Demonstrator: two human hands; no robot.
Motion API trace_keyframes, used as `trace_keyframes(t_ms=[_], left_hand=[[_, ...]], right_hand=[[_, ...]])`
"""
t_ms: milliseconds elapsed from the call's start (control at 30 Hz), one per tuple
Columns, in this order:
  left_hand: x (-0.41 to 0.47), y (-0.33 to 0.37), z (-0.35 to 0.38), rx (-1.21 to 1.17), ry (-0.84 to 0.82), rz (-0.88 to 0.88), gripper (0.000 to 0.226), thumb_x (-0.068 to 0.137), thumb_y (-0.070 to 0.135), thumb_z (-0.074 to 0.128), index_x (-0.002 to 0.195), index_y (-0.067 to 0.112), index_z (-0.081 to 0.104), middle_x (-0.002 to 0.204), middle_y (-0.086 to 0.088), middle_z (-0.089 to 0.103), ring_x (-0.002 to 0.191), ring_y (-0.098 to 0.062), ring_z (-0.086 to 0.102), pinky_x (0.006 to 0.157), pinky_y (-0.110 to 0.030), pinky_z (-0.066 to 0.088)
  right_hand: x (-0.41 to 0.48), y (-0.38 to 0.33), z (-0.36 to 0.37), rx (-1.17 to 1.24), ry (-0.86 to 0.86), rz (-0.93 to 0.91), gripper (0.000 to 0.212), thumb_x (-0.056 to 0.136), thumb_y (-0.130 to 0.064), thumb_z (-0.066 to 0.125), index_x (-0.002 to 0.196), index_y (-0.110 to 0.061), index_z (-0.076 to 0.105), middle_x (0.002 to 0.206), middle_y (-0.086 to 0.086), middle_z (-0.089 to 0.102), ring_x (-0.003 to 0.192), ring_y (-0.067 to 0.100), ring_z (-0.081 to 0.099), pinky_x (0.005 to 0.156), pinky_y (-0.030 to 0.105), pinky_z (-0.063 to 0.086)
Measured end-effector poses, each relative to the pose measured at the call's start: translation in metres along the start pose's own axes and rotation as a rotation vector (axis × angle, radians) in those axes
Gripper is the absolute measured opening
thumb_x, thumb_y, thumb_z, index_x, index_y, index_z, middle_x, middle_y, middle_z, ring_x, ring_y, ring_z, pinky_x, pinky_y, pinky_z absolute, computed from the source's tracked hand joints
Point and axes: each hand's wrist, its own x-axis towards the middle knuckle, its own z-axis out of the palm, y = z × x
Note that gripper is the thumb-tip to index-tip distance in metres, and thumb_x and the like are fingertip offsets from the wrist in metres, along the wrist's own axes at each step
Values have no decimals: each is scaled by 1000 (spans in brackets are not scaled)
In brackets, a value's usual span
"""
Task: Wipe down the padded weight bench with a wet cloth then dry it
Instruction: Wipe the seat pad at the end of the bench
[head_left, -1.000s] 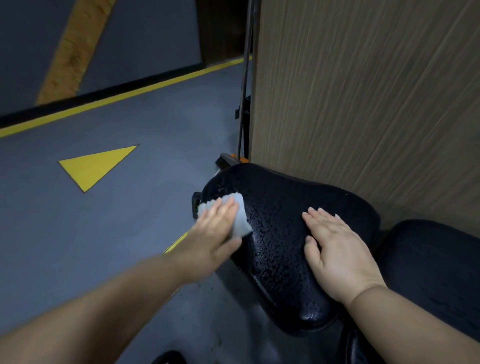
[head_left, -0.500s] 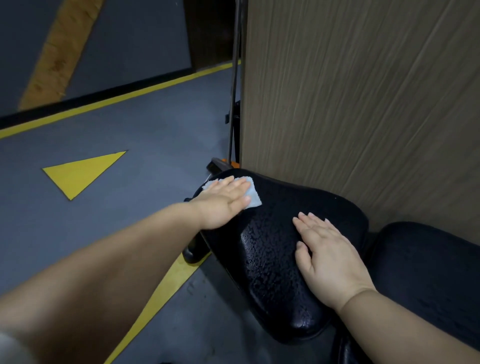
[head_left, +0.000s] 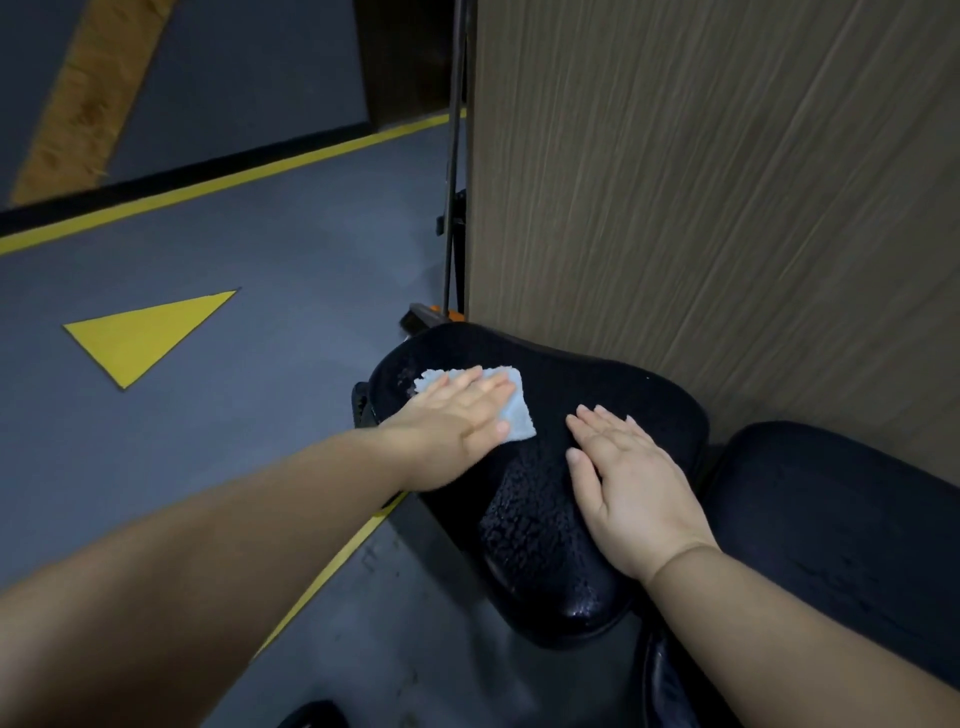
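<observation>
Bench pad (head_left: 535, 519) glistens wet, beside wood-grain wall (head_left: 701, 182), grey floor (head_left: 234, 312)

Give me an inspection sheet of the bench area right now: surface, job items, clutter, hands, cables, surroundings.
Surface: black seat pad, droplets on its near part; second pad beside it.
Job's things: pale cloth flat on the seat pad's far end.
Clutter: dark object at the bottom edge, unidentifiable.
Grippers: left hand flat, fingers pressing the cloth; right hand flat on the pad.
Cables: nothing seen.
Surroundings: wood panel behind the pad; grey floor with yellow triangle.
</observation>
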Motion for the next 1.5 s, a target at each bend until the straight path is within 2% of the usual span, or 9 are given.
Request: trace_keyframes(t_ms=[167, 367, 467, 533, 833, 1033, 1200, 1367, 1500], left_hand=[[-52, 18, 21, -17, -21, 78, 75, 84, 72, -3, 149, 37, -15, 152, 26, -24, 131, 9, -37, 103, -12, -27], [-38, 12, 10, 16, 16, 127, 78, 84, 73, -8, 152, 34, -5, 153, 26, -15, 136, 8, -27, 102, -9, -26], [-4, 11, -1, 39, 15, 60, 55, 103, 47, 12, 154, 29, 0, 159, 18, -7, 143, 2, -16, 108, -14, -20], [23, 12, -11, 24, -11, 13, 52, 106, 35, 19, 155, 28, 3, 161, 16, -5, 146, -2, -12, 110, -18, -15], [95, 19, -30, 61, -75, -85, 53, 106, 36, 19, 156, 25, 6, 163, 11, 1, 149, -10, -6, 120, -31, -5], [57, 24, -21, 24, -85, -58, 54, 105, 37, 19, 155, 30, 0, 162, 14, -7, 148, -9, -12, 121, -36, -7], [3, 40, -9, 14, -68, -22, 54, 105, 35, 19, 154, 31, -3, 160, 18, -11, 146, -4, -16, 115, -25, -15], [-49, 59, 12, 8, -108, 32, 55, 106, 35, 20, 152, 34, -10, 157, 22, -19, 138, 2, -28, 113, -23, -20], [-69, 69, 23, 53, -139, 93, 56, 106, 36, 20, 151, 35, -14, 150, 26, -25, 133, 5, -33, 106, -19, -25]], right_hand=[[0, 0, -2, 26, 7, 7, 83, 83, -59, -1, 143, -20, 42, 151, -6, 36, 142, 3, 20, 113, 15, -2], [0, 0, -1, 15, 21, 17, 82, 82, -53, 0, 142, -20, 43, 150, -6, 38, 142, 3, 22, 111, 13, -4], [1, 0, 0, 9, 35, 10, 78, 82, -48, 3, 141, -20, 45, 149, -5, 40, 141, 4, 24, 113, 15, -1], [2, 1, 1, 5, 44, 10, 76, 83, -46, 5, 140, -19, 46, 148, -4, 42, 141, 5, 26, 114, 17, 1], [4, 2, 4, 4, 40, -4, 72, 85, -44, 9, 140, -17, 47, 147, -3, 42, 141, 7, 28, 115, 21, 6], [1, -1, -1, -15, 18, -6, 77, 83, -47, 4, 143, -19, 42, 152, -3, 34, 143, 6, 21, 113, 16, -2], [-6, -4, -7, -35, 3, 78, 51, 100, -35, 27, 147, -15, 34, 156, 0, 27, 145, 9, 15, 118, 22, 1], [-14, -8, -8, -71, -91, 148, 54, 102, -34, 22, 151, -12, 20, 159, 2, 15, 147, 13, 5, 119, 29, 0], [-31, 2, -16, -56, -164, 86, 55, 103, -36, 22, 152, -13, 13, 161, 0, 6, 147, 12, -3, 118, 27, -5]])
